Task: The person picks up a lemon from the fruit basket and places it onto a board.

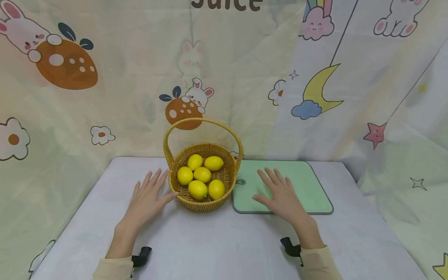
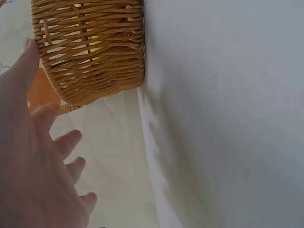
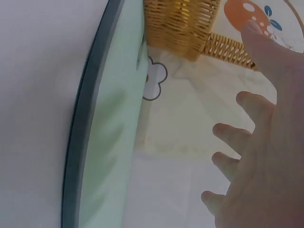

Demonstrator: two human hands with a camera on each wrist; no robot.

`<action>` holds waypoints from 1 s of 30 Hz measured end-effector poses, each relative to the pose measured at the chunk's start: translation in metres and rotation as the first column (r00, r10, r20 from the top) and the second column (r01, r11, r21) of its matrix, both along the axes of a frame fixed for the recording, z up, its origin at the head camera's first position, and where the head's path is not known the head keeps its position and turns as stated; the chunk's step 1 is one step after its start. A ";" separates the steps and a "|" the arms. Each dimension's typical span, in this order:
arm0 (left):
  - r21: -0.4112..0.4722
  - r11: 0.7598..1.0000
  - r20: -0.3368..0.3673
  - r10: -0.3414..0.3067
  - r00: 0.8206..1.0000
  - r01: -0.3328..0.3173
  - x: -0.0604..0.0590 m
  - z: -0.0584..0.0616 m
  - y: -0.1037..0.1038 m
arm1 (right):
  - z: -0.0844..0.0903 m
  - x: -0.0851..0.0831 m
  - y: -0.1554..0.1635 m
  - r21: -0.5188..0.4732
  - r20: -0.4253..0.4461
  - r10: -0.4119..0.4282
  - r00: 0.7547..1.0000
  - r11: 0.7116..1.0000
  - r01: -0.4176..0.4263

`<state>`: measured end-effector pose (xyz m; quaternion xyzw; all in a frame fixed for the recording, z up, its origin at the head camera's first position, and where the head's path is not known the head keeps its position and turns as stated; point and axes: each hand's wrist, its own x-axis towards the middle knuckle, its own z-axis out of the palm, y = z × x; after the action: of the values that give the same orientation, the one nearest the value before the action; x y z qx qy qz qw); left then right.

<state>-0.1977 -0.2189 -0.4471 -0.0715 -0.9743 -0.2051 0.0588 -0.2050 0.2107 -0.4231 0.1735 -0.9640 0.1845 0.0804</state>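
Observation:
A woven basket (image 1: 203,206) with a tall arched handle stands near the back of the table, several yellow lemons (image 1: 198,189) lying inside it. To its right a light green cutting board (image 1: 297,177) with a dark rim lies flat. My left hand (image 1: 144,204) hovers at the basket's left side, fingers spread; whether the thumb touches the weave I cannot tell. In the left wrist view that hand (image 2: 33,156) holds nothing. Over the board's left half, my right hand (image 1: 282,198) is held with fingers apart, above the surface and empty in the right wrist view.
A white cloth covers the table (image 1: 210,249), which ends at the back just behind the basket and board. A printed curtain (image 1: 133,97) with rabbits, flowers and a moon hangs behind. A black wrist mount (image 1: 141,256) sits by the left sleeve, another (image 1: 291,247) by the right.

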 end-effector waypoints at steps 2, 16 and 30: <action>-0.006 1.000 -0.008 -0.007 1.000 0.007 -0.001 -0.001 0.001 | 0.001 0.001 -0.004 -0.004 0.005 0.012 1.000 1.000 -0.012; 0.085 0.996 0.046 -0.018 0.999 0.014 -0.003 -0.006 0.004 | 0.010 0.010 -0.032 -0.021 0.025 0.102 0.994 0.995 -0.102; 0.304 0.952 0.187 -0.037 0.982 -0.022 -0.004 -0.011 0.006 | 0.022 0.020 -0.072 -0.166 0.049 0.224 0.973 0.963 -0.213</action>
<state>-0.2020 -0.2134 -0.4582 -0.0454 -0.9318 -0.3592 -0.0251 -0.1853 0.1388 -0.4006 0.2657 -0.9233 0.2745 0.0407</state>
